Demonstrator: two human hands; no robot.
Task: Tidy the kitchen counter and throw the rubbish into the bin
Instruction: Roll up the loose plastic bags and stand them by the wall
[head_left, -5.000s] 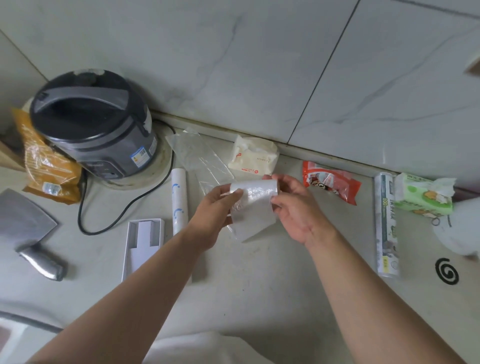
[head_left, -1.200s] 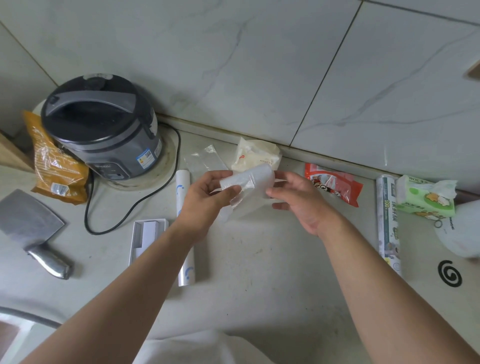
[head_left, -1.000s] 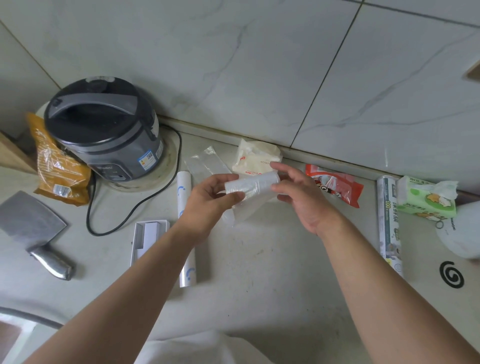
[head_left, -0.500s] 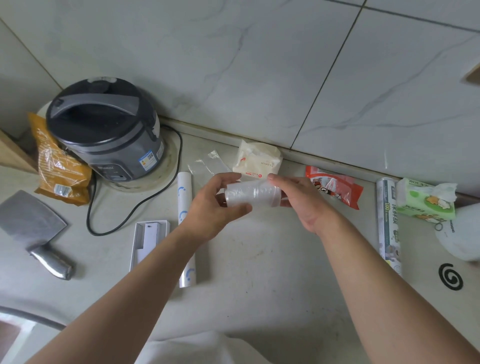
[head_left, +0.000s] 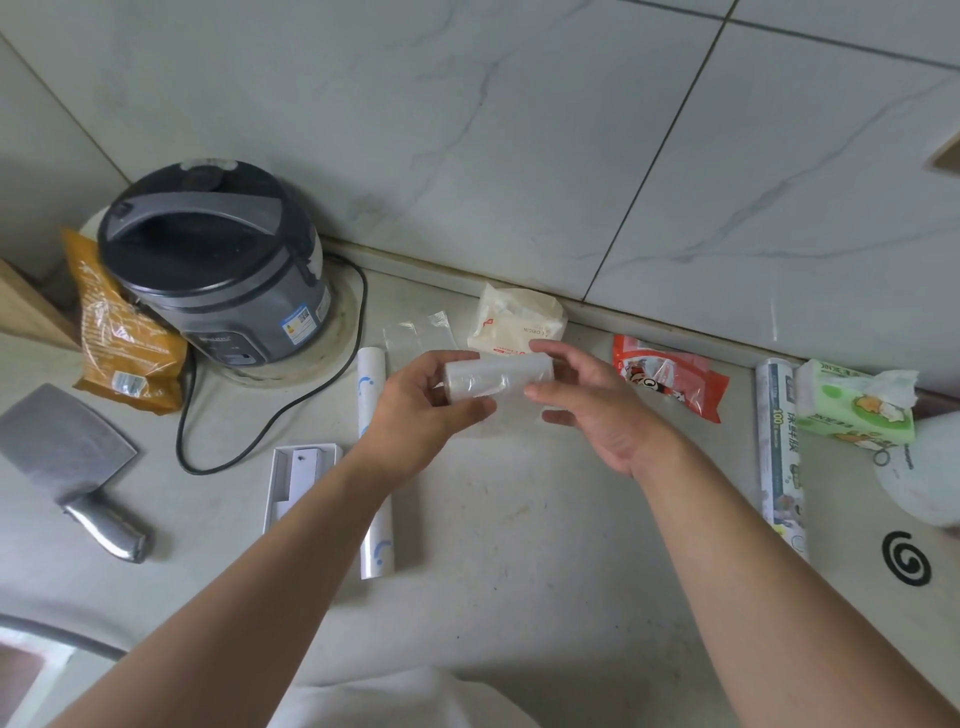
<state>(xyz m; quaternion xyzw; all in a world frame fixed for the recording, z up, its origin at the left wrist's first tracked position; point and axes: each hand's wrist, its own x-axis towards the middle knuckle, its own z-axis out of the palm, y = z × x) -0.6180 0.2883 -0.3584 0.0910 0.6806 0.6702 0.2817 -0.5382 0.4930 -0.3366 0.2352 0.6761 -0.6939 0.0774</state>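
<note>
A small roll of clear plastic bags (head_left: 496, 383) is held level above the counter between both hands. My left hand (head_left: 421, 410) grips its left end with thumb below and fingers above. My right hand (head_left: 587, 400) closes round its right end, thumb across the front. A loose tail of clear film hangs under the roll. Behind it on the counter lie a flat clear plastic bag (head_left: 415, 335), a crumpled white packet (head_left: 517, 322) and a red snack packet (head_left: 670, 376).
A grey rice cooker (head_left: 218, 260) with its black cord stands at the back left, an orange bag (head_left: 119, 332) beside it. A cleaver (head_left: 67, 457), a white box (head_left: 296, 478) and a white roll (head_left: 374, 457) lie left. A boxed wrap roll (head_left: 779, 447) and green tissue pack (head_left: 852, 405) lie right.
The hanging sheet of clear plastic has been wound up onto the roll, which is now compact. Both hands stayed on it, turning it, and rose slightly toward the wall.
</note>
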